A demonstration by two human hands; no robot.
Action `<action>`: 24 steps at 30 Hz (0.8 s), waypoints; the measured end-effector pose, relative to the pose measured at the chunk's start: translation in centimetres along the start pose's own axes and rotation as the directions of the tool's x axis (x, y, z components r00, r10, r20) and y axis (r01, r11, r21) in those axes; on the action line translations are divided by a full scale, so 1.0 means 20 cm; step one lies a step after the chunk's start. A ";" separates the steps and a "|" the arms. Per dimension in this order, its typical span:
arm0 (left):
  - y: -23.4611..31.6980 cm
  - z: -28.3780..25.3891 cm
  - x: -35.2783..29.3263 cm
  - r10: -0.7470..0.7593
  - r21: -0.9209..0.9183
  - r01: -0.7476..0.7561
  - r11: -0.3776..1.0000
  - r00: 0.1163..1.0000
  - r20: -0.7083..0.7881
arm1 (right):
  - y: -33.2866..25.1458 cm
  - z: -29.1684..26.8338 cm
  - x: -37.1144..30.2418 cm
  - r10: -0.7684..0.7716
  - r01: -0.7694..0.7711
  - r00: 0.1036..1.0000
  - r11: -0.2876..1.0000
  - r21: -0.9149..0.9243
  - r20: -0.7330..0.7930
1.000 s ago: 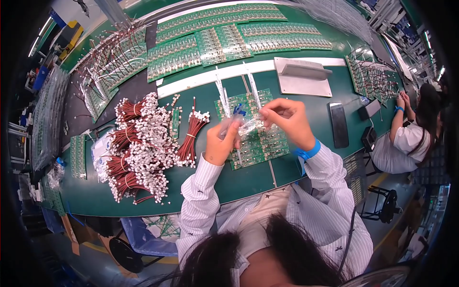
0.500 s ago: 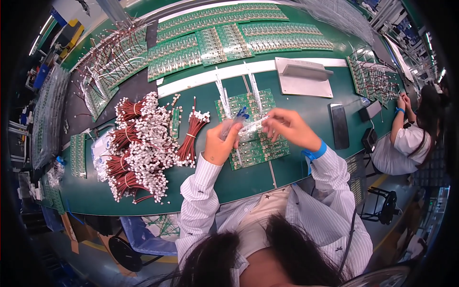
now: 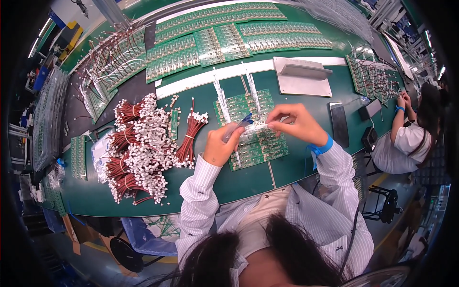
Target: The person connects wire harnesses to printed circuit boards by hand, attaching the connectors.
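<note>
My left hand [image 3: 221, 146] is closed around a translucent plastic piece [image 3: 234, 130] with a dark blue end; its exact kind is unclear. From there a thin white strip [image 3: 255, 127] reaches across to my right hand [image 3: 297, 125], whose thumb and forefinger pinch its other end. Both hands hover over a green circuit board panel [image 3: 246, 155], which they partly hide. Two bundles of thin white strips, a left one [image 3: 220, 93] and a right one [image 3: 253, 91], lie lengthwise on this panel and stick out past its far edge.
Left of the panel lie a tied bundle of red-brown connector cables [image 3: 190, 135] and a large heap of them [image 3: 143, 148]. Farther back are rows of circuit boards [image 3: 191, 52] and a metal block [image 3: 303, 76]. A phone [image 3: 339, 125] lies right; a co-worker [image 3: 406, 138] sits beyond.
My right hand has gone from loosely spread fingers to a pinch on the white strip, moving slightly up. The translucent piece has tilted, its blue end shifting right.
</note>
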State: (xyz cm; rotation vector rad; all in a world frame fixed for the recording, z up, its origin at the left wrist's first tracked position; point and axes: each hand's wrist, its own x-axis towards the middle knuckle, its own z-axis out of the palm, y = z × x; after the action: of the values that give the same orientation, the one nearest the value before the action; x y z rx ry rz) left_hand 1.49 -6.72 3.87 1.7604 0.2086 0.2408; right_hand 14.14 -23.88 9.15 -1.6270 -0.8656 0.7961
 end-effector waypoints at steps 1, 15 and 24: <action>0.00 0.00 0.00 -0.003 -0.002 0.003 1.000 1.000 0.005 | 0.01 -0.01 0.00 -0.029 0.030 0.999 0.999 -0.027 0.019; -0.01 0.01 0.00 0.025 0.029 -0.025 0.999 0.999 0.022 | -0.04 0.05 -0.02 -0.327 0.327 0.941 0.820 -0.470 0.085; -0.01 0.01 0.00 0.061 0.084 -0.064 0.994 0.998 0.036 | -0.02 0.04 -0.03 -0.340 0.331 0.937 0.783 -0.526 0.083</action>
State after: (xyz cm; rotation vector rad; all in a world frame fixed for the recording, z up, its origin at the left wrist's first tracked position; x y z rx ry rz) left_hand 1.58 -6.83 3.73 1.8560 0.1421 0.2509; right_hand 13.12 -24.05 9.34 -1.8701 -1.4127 0.2911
